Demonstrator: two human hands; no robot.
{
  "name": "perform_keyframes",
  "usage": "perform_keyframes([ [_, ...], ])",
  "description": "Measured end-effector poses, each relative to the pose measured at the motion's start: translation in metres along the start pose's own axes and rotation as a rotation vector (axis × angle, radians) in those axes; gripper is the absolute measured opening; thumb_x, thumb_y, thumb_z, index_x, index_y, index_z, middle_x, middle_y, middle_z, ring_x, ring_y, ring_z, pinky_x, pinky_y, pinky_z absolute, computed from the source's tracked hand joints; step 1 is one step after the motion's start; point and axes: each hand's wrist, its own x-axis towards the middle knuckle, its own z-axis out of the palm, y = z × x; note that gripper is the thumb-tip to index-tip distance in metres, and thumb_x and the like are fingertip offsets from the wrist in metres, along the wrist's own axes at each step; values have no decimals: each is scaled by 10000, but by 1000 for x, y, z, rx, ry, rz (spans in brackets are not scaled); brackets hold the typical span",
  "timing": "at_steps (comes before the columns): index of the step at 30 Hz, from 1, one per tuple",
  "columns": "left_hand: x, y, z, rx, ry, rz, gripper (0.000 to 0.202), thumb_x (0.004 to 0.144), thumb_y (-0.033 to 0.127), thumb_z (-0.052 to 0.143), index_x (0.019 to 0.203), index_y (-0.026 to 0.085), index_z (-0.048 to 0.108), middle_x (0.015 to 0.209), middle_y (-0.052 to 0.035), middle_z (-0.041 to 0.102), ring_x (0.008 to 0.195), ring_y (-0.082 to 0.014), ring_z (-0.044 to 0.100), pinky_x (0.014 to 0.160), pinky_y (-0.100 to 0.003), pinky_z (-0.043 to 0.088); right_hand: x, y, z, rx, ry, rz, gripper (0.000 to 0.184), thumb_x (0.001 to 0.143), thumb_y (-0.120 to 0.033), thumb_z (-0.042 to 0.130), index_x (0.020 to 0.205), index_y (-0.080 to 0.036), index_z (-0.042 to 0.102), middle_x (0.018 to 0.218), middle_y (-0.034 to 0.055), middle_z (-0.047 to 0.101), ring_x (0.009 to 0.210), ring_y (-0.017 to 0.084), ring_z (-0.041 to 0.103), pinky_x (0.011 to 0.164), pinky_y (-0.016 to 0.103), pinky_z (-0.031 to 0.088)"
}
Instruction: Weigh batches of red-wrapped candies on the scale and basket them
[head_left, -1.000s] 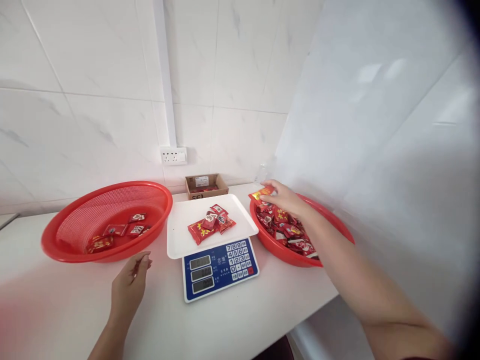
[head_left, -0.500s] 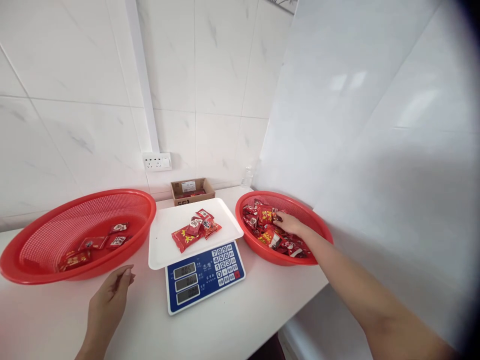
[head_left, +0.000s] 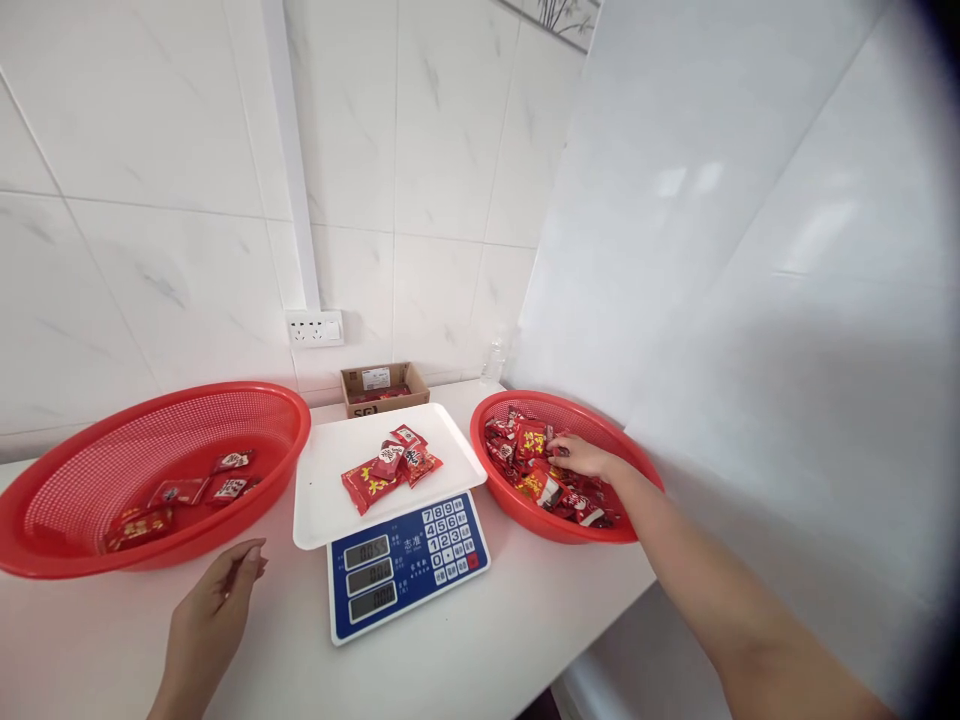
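Observation:
My right hand [head_left: 583, 455] reaches into the right red basket [head_left: 646, 463], its fingers pinched on a small red snack packet [head_left: 557, 450] among many others. My left hand [head_left: 214, 605] is loosely closed over the table in front of the left red basket [head_left: 289, 425], with nothing visible in it. Between the baskets stands a digital scale [head_left: 409, 570] with a white tray [head_left: 322, 510]. Several red packets [head_left: 390, 460] lie in a small heap on that tray. The top display appears to read 0.055.
The left basket holds several red packets [head_left: 180, 492]. Behind the scale, a small cardboard box [head_left: 384, 392] with red contents sits near the wall. A clear bottle [head_left: 493, 362] stands in the back corner. The table's edge [head_left: 600, 640] runs along the right front.
The view has tilted slightly, so the table things sit a little lower. My right hand stays in the right basket, its fingers now around a red packet. My left hand has hardly moved.

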Motion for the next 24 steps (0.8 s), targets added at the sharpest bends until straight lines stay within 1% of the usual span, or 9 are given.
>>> perform_keyframes([
  [3,-1,1,0,-13,1,-7,393,715,536,462,954,257,604,861,-29,713,882,-247,677,757,-346,518,-3,3,4,-22,2,42,116,678,-180,622,788,-183,659,860,38,650,758,155,586,681,244,463],
  [7,1,-3,1,-8,1,29,387,721,534,471,950,254,610,851,-30,718,862,-248,683,718,-333,522,-9,7,-1,-35,46,106,110,687,-167,567,762,-178,646,704,3,637,620,144,586,580,244,461],
  [9,2,-5,1,-21,6,34,395,719,538,476,948,247,613,846,-34,718,854,-250,684,718,-332,522,-9,4,-8,-45,136,93,113,686,-161,559,764,-179,638,758,13,656,692,163,608,653,267,473],
  [12,0,-2,2,-73,9,32,412,709,545,481,935,228,616,831,-43,714,834,-250,686,737,-335,520,-4,-14,-16,-45,288,30,188,714,-189,548,883,-184,632,940,53,666,897,204,605,834,319,444],
  [14,-2,2,2,-105,8,37,417,703,546,481,921,218,619,817,-44,709,818,-246,686,746,-334,519,1,-37,-16,6,331,-54,237,749,-241,539,969,-196,613,1035,57,651,974,206,589,898,331,419],
  [17,-5,6,2,-132,13,39,422,707,546,473,913,209,621,795,-41,698,794,-235,682,743,-334,521,6,-89,-1,225,295,-254,233,758,-283,563,976,-209,601,1059,46,650,991,198,595,902,332,436],
  [19,-6,7,2,-148,26,43,417,713,543,475,911,206,620,778,-39,688,776,-230,677,737,-339,523,6,-132,16,374,207,-344,211,747,-253,584,951,-201,598,1023,47,657,953,191,612,854,325,476],
  [21,-6,5,2,-173,39,53,406,718,538,485,904,204,621,765,-35,679,762,-224,673,737,-344,524,5,-176,36,529,66,-342,251,778,-219,548,1026,-186,564,1000,56,654,861,166,637,752,299,524],
  [24,-6,3,3,-213,58,62,399,722,536,501,894,199,624,758,-34,667,746,-216,665,732,-348,527,6,-231,66,576,-52,-348,269,802,-198,525,1070,-177,536,1016,58,643,806,139,644,651,250,541],
])
